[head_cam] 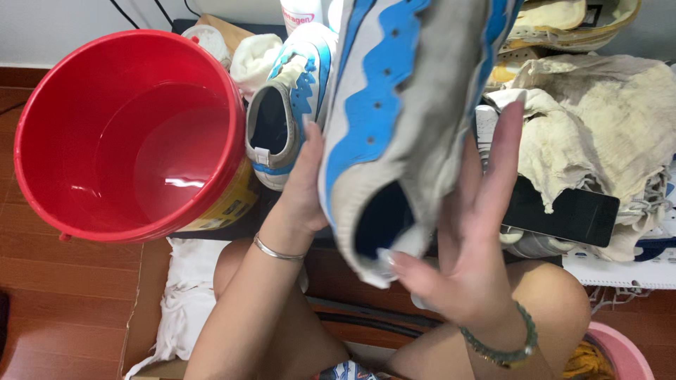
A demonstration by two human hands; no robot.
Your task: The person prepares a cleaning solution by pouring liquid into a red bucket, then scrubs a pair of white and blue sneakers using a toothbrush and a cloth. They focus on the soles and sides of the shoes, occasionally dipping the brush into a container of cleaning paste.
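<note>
- Mid-inspection, judging by the pose: blue-and-grey sneaker [405,119] held up just right of the red bucket [127,134], heel opening toward the camera.
- Next move probably called for a steadier grasp.
- Left hand [304,186] pressed against the sneaker's side, fingers hidden behind it.
- Right hand [468,239] spread nearly flat, cradling the heel.
- Matching sneaker [289,105] left beside the bucket's rim.

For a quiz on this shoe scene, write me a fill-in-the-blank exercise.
1. Both hands, left and right, hold a grey sneaker with wavy ____ trim.
2. The round plastic bucket holding water is ____.
3. The flat black phone lies on a crumpled ____ cloth.

Missing: blue; red; beige
</note>
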